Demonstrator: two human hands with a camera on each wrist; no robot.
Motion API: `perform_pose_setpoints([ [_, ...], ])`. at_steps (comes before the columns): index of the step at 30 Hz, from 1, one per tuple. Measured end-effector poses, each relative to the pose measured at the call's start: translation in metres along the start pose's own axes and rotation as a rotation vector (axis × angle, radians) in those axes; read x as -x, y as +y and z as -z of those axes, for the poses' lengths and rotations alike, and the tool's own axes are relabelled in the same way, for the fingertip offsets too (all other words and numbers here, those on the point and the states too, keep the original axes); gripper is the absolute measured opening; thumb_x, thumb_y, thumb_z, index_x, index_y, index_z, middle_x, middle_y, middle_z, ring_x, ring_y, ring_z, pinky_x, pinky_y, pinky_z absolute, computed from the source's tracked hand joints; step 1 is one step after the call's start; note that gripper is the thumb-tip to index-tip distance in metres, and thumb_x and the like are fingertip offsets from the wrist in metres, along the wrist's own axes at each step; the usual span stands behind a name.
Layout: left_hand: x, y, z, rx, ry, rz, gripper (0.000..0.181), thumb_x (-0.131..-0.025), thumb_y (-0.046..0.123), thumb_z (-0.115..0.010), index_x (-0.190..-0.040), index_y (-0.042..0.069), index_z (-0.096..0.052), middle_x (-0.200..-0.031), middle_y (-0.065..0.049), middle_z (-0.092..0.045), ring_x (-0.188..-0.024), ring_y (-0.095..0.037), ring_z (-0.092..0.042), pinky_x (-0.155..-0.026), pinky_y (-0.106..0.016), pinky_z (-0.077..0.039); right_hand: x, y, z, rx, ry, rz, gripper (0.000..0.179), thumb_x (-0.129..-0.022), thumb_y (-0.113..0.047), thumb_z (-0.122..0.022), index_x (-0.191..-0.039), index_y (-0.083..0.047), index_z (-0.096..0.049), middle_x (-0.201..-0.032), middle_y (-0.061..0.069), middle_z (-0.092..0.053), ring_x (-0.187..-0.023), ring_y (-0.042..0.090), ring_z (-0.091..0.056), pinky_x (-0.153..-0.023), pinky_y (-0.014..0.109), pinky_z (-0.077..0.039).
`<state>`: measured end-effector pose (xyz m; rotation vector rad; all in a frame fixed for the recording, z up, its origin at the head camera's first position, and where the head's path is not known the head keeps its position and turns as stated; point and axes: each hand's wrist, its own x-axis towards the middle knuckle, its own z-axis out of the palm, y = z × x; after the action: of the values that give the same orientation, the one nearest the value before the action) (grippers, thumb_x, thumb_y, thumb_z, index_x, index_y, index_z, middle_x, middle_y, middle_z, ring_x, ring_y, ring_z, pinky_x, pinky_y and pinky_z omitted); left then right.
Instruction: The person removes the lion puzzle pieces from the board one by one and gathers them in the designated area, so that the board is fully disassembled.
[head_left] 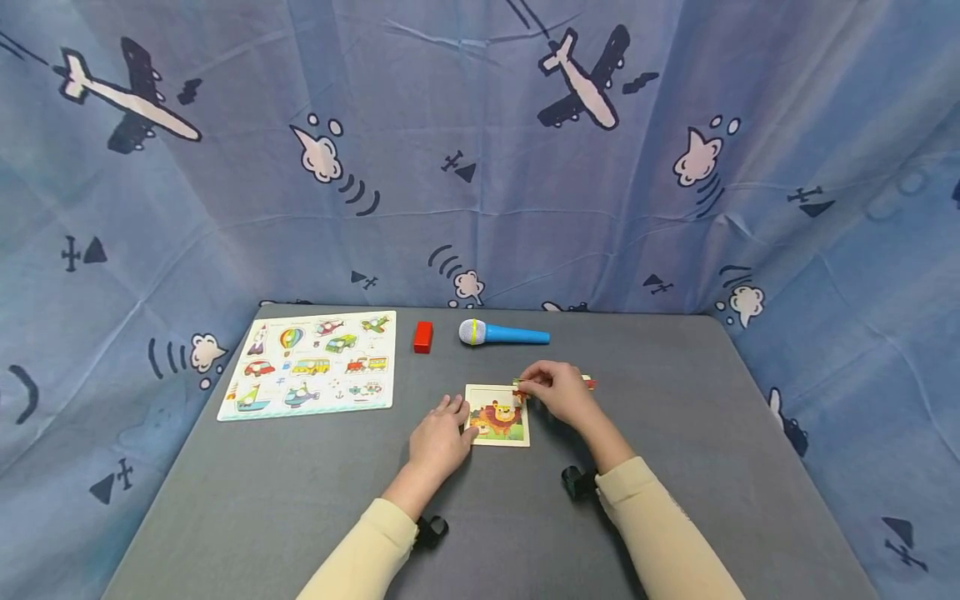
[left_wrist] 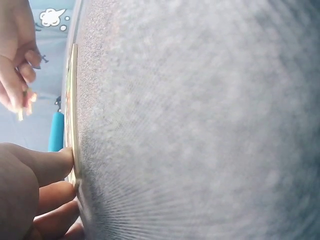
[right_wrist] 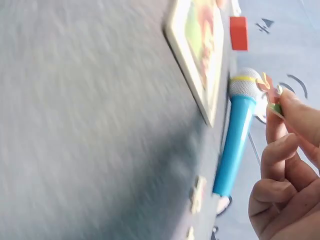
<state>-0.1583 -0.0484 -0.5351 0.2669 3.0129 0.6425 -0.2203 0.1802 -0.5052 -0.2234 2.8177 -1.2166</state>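
Note:
A small square wooden puzzle board [head_left: 480, 389] with a lion picture [head_left: 497, 419] lies flat on the table. At its left edge my left hand [head_left: 439, 439] rests with extended fingers, and the thumb presses the board's edge in the left wrist view. My right hand [head_left: 558, 392] pinches a small puzzle piece [right_wrist: 276, 97] in red, yellow and green between thumb and index finger. That piece is above the board's upper right corner. Loose puzzle pieces [head_left: 589, 383] lie just beyond the right hand, partly hidden by it; two show in the right wrist view.
A blue toy microphone [head_left: 517, 334] lies behind the board, with a red block [head_left: 423, 337] to its left. Further left is a white board with vehicle pictures [head_left: 382, 392]. The grey table [head_left: 712, 433] ends at a blue printed curtain [head_left: 480, 225].

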Motion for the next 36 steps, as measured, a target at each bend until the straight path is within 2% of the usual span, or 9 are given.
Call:
perform_pose_setpoints([
  [6,0.0,0.0,0.0,0.007,0.0,-0.004,0.051,-0.094,0.035,-0.071,-0.138,0.012,-0.064,-0.148,-0.005,-0.057,-0.143,-0.026,-0.047,-0.114,-0.045,-0.042,0.007,0.011,0.024,0.001,0.047,0.009,0.012,-0.093,-0.024,-0.075,-0.097,-0.013,-0.076,-0.08,0.001,-0.07,-0.065,0.016,-0.055,-0.056,0.03,-0.046],
  [13,0.001,0.0,0.001,0.007,-0.006,0.0,0.051,-0.094,0.036,-0.07,-0.139,0.013,-0.063,-0.149,-0.004,-0.056,-0.144,-0.025,-0.046,-0.115,-0.044,-0.042,0.015,0.033,0.046,0.014,0.099,0.023,0.014,-0.093,-0.024,-0.074,-0.099,-0.012,-0.077,-0.081,0.002,-0.072,-0.066,0.017,-0.056,-0.056,0.029,-0.046],
  [28,0.001,0.0,0.001,0.014,-0.015,0.022,0.053,-0.093,0.037,-0.071,-0.14,0.014,-0.062,-0.15,-0.003,-0.055,-0.145,-0.023,-0.044,-0.114,-0.045,-0.042,0.009,0.088,0.08,0.065,0.116,-0.045,0.017,-0.094,-0.023,-0.073,-0.102,-0.009,-0.077,-0.082,0.005,-0.07,-0.066,0.016,-0.054,-0.055,0.029,-0.046],
  [36,0.001,0.0,0.001,0.018,-0.018,0.03,0.053,-0.093,0.037,-0.071,-0.141,0.015,-0.062,-0.15,-0.002,-0.054,-0.145,-0.023,-0.044,-0.115,-0.045,-0.042,0.004,0.111,0.09,0.108,0.085,-0.1,0.02,-0.096,-0.023,-0.071,-0.105,-0.006,-0.076,-0.087,0.008,-0.069,-0.074,0.018,-0.054,-0.063,0.03,-0.044],
])
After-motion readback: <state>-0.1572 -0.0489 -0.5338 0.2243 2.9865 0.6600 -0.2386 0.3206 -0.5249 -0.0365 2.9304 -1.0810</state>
